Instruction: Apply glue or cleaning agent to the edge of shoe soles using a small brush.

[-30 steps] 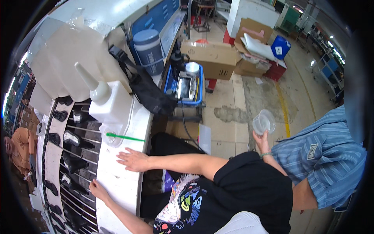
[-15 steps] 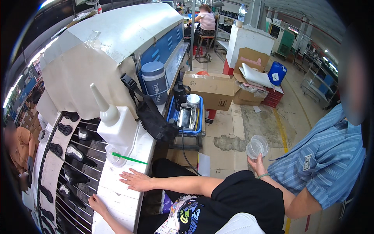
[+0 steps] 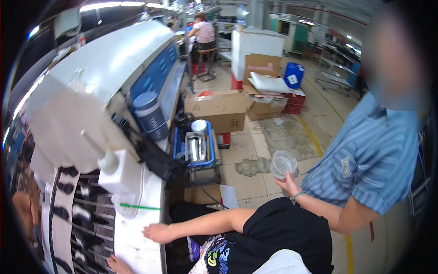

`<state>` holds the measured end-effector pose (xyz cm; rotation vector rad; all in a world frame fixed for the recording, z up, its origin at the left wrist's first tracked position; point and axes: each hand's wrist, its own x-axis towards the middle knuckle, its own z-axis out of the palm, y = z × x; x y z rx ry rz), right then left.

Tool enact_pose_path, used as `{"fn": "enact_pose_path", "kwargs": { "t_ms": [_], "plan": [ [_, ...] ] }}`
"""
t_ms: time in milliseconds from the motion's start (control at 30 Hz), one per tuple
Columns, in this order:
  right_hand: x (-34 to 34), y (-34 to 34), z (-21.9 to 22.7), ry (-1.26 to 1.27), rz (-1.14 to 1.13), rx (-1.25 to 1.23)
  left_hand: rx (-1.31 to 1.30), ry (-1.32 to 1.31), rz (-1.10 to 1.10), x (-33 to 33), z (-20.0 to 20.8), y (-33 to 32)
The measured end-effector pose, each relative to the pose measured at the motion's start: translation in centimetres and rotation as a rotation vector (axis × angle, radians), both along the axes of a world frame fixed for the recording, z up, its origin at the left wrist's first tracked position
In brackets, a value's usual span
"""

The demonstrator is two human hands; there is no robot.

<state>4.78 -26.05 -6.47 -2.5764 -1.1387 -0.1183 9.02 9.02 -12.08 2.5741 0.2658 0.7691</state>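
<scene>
My right hand (image 3: 157, 232) lies on the white bench top (image 3: 137, 233), palm down and open, holding nothing. Lower down, my left hand (image 3: 118, 264) rests at the bench's left edge. It is blurred and cut off by the lower border, so its fingers are unclear. Ahead of my right hand, a thin green stick (image 3: 146, 207) lies across a small clear cup (image 3: 128, 211). Beside them stands a white plastic bottle (image 3: 122, 173) with a long cone nozzle. At the right, a person in a blue striped shirt (image 3: 360, 160) holds a clear plastic tub (image 3: 284, 164).
Left of the bench, a conveyor (image 3: 62, 228) and metal bars carry dark shoe parts, leading under a hooded machine (image 3: 100, 59). A black bag (image 3: 159, 157) hangs by a blue tumbler (image 3: 149, 114). Beyond are a blue basket (image 3: 211, 157) and a cardboard box (image 3: 219, 109).
The whole view has turned, shifting the bench downward and the other person leftward. My right hand's spread fingers look closer together. My left hand has sunk toward the lower border.
</scene>
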Motion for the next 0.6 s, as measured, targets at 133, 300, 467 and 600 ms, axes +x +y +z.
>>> {"fn": "enact_pose_path", "kwargs": {
  "t_ms": [133, 300, 467, 600],
  "plan": [
    [-0.7, -1.2, -0.9, -0.057, -0.059, 0.03, 0.063, -0.026, -0.108, 0.0, 3.0, -3.9],
    [-1.4, -1.2, 0.8, 0.096, -0.015, -0.163, -0.01, -0.051, -0.064, -0.7, 3.8, -4.3],
    [-1.3, -1.2, 0.9, 0.049, -0.02, -0.212, 0.115, -0.096, -0.106, 0.4, 2.8, -3.8],
    [-1.5, -1.0, 1.0, 0.056, -0.028, -0.236, 0.17, -0.106, -0.113, 0.8, 1.6, -3.2]
  ]
}}
